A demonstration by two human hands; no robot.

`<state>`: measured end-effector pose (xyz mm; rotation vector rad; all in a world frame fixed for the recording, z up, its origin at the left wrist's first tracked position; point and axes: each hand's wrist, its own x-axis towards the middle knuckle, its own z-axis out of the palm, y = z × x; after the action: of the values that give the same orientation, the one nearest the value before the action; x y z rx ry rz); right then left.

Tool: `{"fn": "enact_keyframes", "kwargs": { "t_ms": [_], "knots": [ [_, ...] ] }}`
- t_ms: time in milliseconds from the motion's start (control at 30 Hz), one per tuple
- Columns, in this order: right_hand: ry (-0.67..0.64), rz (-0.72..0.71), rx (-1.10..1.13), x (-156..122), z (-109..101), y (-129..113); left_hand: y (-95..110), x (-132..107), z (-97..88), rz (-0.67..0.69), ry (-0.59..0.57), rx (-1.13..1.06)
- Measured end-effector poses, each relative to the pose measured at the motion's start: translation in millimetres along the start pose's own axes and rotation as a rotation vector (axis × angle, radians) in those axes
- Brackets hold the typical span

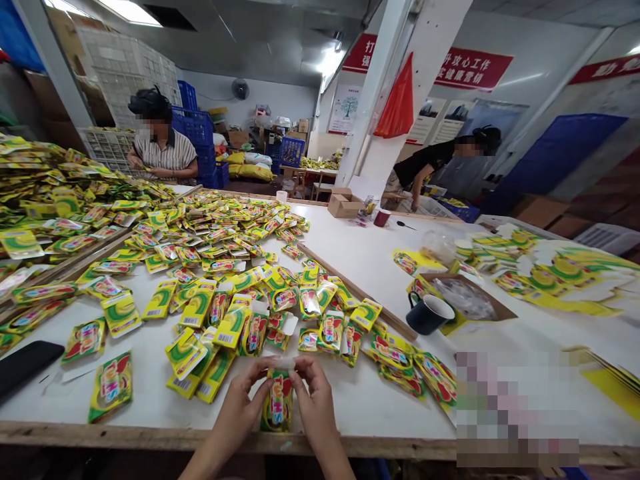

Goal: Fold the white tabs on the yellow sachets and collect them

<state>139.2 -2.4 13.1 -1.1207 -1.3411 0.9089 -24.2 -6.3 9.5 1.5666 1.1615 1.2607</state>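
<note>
My left hand (243, 399) and my right hand (314, 397) meet at the near edge of the white table (350, 267). Together they pinch the top of one yellow and green packet (278, 403) that stands upright between them. Both hands have their fingers closed on its white upper flap. Just beyond my hands lie several more of the same packets (235, 313), scattered flat on the table.
A big heap of packets (60, 193) fills the left side. A dark mug (429, 313) and an open box (467, 297) stand to the right, flat cards (560, 273) beyond. A black phone (25, 363) lies at the left. Two people work at the far side.
</note>
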Motion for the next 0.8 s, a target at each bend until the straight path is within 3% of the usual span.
{"fn": "enact_keyframes", "kwargs": {
  "t_ms": [233, 533, 800],
  "knots": [
    [-0.108, -0.086, -0.085, -8, -4, -16, 8, -6, 2.0, -0.068, -0.014, -0.062],
    [-0.057, -0.068, -0.144, -6, 0, -20, 17, 1, 3.4, -0.122, 0.055, -0.078],
    [-0.110, 0.027, -0.158, 8, 0, -23, 19, 12, 2.5, -0.158, 0.039, -0.098]
  ]
}}
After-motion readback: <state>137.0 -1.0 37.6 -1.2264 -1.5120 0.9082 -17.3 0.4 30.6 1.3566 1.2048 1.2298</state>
